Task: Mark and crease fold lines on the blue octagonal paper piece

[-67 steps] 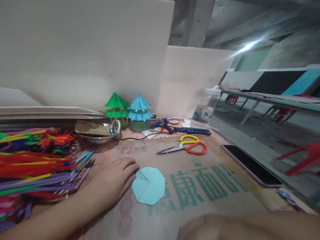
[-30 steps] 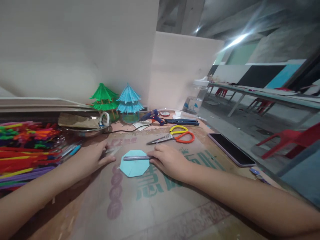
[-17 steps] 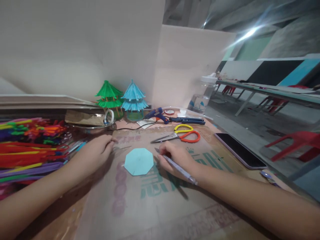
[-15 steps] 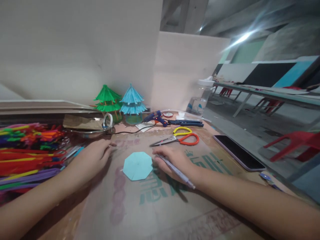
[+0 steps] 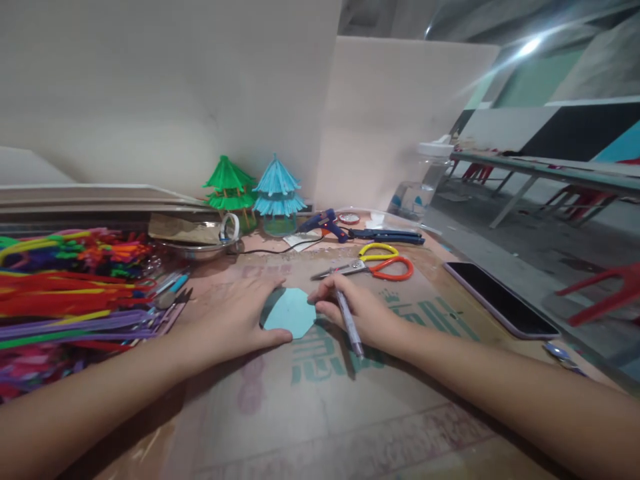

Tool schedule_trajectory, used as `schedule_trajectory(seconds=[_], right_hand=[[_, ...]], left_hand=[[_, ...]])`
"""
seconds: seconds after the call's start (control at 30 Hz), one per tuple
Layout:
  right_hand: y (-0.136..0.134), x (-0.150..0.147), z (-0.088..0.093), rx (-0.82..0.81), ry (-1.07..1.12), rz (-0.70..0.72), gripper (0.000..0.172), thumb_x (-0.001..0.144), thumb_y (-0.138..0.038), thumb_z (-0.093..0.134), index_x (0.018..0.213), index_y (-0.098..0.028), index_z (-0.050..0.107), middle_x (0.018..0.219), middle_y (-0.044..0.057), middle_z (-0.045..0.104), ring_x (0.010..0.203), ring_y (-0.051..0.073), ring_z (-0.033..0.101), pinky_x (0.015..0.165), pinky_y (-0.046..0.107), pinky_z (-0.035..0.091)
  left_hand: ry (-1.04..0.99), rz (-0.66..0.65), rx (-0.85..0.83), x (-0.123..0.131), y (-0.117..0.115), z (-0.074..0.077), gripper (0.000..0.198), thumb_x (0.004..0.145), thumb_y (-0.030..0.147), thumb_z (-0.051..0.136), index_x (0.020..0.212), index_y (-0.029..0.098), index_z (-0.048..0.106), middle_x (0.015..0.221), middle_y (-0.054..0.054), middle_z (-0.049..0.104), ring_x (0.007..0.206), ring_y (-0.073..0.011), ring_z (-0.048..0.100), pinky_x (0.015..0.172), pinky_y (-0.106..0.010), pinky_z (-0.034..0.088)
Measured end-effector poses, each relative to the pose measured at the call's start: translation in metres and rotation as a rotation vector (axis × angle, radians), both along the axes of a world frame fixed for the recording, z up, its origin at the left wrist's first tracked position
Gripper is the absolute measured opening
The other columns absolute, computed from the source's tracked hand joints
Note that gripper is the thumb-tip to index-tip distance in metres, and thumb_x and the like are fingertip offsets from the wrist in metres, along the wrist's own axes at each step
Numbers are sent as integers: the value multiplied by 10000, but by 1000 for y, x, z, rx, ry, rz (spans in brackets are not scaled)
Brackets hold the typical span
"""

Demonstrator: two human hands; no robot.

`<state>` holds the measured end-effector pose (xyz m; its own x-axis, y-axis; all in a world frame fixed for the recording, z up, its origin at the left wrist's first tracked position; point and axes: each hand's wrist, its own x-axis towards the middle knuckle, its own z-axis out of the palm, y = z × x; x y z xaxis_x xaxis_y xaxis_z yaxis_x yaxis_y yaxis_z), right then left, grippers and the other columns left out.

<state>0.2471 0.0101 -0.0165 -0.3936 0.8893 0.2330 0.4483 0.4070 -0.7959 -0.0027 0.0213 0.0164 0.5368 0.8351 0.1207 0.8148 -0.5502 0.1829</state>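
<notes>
A light-blue paper octagon lies on the cardboard in front of me. My left hand is around its left side, thumb and forefinger spread apart, with the thumb at the lower edge of the paper. At the right edge of the octagon, the fingertips of my right hand are close to or touching it; I cannot tell which. A pale purple pen is held in that hand, slanting down toward me. Just behind are scissors with one yellow and one orange handle.
Bundles of colourful pipe cleaners fill the left. At the back stand a green tiered roof model, a blue one, a glue gun, pliers and a clear bottle. A phone lies right.
My left hand has moved right to the octagon, its thumb and forefinger opening around it. The pen in my right hand has turned steeper. The camera view has shifted slightly.
</notes>
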Motion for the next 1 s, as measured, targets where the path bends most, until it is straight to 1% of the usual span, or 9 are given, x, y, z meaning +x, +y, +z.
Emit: schedule_trajectory(seconds=[0.2,0.33,0.4,0.47,0.53,0.7,0.8,0.9,1.0], right_hand=[[2,3,-5,-38,88,54,232,922,-278,690,1009,-259,476,1164,77,738,1022,224,732,916,412,584],[-3,5,-5,56,-63,150,230,931,-288,694,1068,-243,515,1184,106,744,979,247,729,869,424,591],[-6,5,-3,111,-132,184,244,933,-292,703,1089,-237,524,1274,144,724,1067,281,724,922,466,579],[-7,4,-2,124,-155,184,276,928,-284,720,1105,-238,512,1417,183,658,1213,306,687,1014,508,546],[-7,3,-2,91,-170,159,306,925,-280,726,1125,-238,498,1452,204,633,1237,310,681,1027,522,542],[-8,6,-2,100,-199,162,315,941,-332,706,1158,-219,509,1272,194,719,1096,316,724,933,502,577],[-12,9,0,131,-131,175,270,956,-344,691,1141,-223,536,1147,139,754,1033,283,736,893,445,584],[-17,12,9,62,-45,151,243,1011,-446,626,1090,-223,569,979,81,765,883,232,748,773,361,591],[-17,19,27,-3,58,118,429,1040,-638,512,1035,-221,612,897,74,770,820,219,757,733,346,596]], left_hand=[[-45,-101,-100,7,-2,-3,668,818,506,772,1404,233,605,1437,-139,670,1319,-378,619,1068,-512,520],[-128,-282,-189,4,-16,-2,618,888,477,749,1444,290,557,1469,-73,663,1336,-297,624,1094,-445,518],[-154,-262,-135,-4,-18,-3,607,908,505,735,1439,275,557,1451,-102,669,1310,-324,639,1063,-487,534],[-118,-165,-25,-12,-16,-6,604,889,558,748,1383,243,600,1406,-145,687,1276,-379,649,1031,-553,537],[-66,-113,34,-19,-14,-10,618,860,580,775,1344,225,628,1384,-163,697,1275,-410,645,1034,-586,527],[-33,-163,-46,-19,-20,-13,543,946,498,693,1399,214,597,1458,-154,654,1350,-379,608,1069,-542,527],[-31,-201,-87,-17,-23,-11,574,937,500,698,1425,219,588,1449,-158,652,1356,-395,594,1069,-560,524],[-81,-267,-112,-18,-24,-15,553,947,511,685,1415,229,602,1438,-148,654,1357,-374,591,1089,-528,517],[-140,-317,-111,-21,-26,-21,518,983,518,640,1416,237,602,1473,-136,638,1391,-356,562,1118,-514,497]])
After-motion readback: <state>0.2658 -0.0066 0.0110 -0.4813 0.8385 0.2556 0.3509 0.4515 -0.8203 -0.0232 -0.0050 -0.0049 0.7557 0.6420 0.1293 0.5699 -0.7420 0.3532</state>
